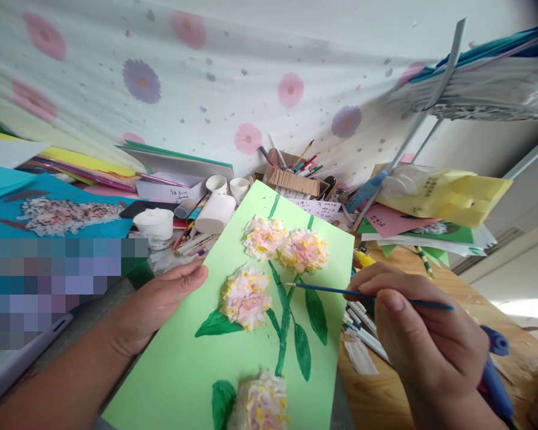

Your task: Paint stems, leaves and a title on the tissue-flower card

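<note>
The right grip (430,334) pinches a thin blue paintbrush (323,288) between thumb and fingers, much as a pen is held, with the handle end sticking out to the right. The brush tip is just above the fork of the green stem (284,334), between its two branches; whether it touches the card there is hard to tell. The left grip (155,307) holds that light green card (170,370) by its left edge, thumb on the face and fingers mostly out of sight, so that it slants above the desk (372,400). On the card, two crinkled flowers (305,249) sit side by side near the top, another left of the stem and one more at the bottom of the view, with dark green leaves (316,316) around them. The step in hand looks like brush work on the stem, and the next move seems to call for a light, steady touch, the card held firm and the bristles clear of the petals. Beyond stand paper cups (216,184) and a cardboard box (291,179) of pencils, with a flowered curtain (183,89) behind
</note>
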### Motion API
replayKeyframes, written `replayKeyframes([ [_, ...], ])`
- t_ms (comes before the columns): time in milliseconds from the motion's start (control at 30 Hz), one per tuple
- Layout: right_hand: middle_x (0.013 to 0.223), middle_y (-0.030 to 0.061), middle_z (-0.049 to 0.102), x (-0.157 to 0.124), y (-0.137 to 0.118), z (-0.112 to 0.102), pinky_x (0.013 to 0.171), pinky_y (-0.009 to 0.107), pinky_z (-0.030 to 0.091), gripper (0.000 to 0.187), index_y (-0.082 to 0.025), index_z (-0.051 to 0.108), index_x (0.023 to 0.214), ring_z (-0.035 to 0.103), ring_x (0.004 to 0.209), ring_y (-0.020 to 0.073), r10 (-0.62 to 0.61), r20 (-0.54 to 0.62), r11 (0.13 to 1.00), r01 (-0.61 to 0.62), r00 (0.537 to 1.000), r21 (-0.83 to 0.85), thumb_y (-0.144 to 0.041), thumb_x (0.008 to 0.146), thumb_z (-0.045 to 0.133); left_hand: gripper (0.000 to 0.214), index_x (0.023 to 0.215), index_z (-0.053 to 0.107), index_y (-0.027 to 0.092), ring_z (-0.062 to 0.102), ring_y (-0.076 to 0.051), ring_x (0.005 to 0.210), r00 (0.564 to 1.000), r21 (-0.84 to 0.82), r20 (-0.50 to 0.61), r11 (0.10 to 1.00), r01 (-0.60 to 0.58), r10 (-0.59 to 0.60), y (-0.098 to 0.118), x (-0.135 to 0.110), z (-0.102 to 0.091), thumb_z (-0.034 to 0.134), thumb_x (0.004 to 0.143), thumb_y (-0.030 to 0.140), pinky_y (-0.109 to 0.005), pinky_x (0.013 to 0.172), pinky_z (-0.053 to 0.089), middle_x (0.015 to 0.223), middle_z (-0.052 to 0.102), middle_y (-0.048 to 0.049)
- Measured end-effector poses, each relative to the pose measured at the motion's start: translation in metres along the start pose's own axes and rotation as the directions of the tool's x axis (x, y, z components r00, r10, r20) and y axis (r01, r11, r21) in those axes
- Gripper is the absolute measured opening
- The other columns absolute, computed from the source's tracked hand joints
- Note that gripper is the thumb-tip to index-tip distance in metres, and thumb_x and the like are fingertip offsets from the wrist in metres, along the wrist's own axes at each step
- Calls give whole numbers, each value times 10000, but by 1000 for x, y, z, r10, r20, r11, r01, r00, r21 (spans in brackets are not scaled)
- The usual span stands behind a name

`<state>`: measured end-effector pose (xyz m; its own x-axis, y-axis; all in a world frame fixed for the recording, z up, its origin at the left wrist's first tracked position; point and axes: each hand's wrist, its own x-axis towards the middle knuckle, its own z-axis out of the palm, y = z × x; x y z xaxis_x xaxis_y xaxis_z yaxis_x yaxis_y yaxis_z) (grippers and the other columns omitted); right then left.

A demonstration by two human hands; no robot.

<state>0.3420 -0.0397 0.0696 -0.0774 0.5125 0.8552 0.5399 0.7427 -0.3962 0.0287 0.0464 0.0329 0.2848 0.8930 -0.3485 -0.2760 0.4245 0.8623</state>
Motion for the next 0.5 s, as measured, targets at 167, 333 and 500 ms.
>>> replayKeyframes([
  [167, 867, 6, 798, -1, 1, 2, 745, 280, 629, 141, -236, 758, 1073, 790, 812, 175, -49, 9, 998, 49, 999, -26, -154, 1071, 643, 972, 1331, 805, 182, 874, -338, 753, 1000, 20, -7, 1000, 16, -16, 0, -2, 1, 1145, 481, 508, -355, 640, 723, 1082, 892, -122],
  [333, 830, 12, 765, -1, 0, 1, 711, 305, 616, 158, -228, 738, 1020, 755, 764, 180, -54, 32, 998, 53, 998, 31, -155, 1076, 609, 963, 1314, 805, 184, 882, -344, 868, 999, 18, -44, 1000, 7, -6, 0, -4, 4, 1141, 483, 534, -341, 720, 729, 1104, 890, -115],
  [500, 874, 2, 781, 0, 0, 3, 736, 285, 622, 228, -228, 742, 1092, 772, 808, 167, -68, 24, 998, 67, 997, 19, -49, 1018, 622, 932, 1266, 823, 185, 880, -330, 807, 998, 15, -61, 1000, 9, -8, -1, -5, 5, 1146, 462, 530, -346, 704, 729, 1052, 896, -105],
])
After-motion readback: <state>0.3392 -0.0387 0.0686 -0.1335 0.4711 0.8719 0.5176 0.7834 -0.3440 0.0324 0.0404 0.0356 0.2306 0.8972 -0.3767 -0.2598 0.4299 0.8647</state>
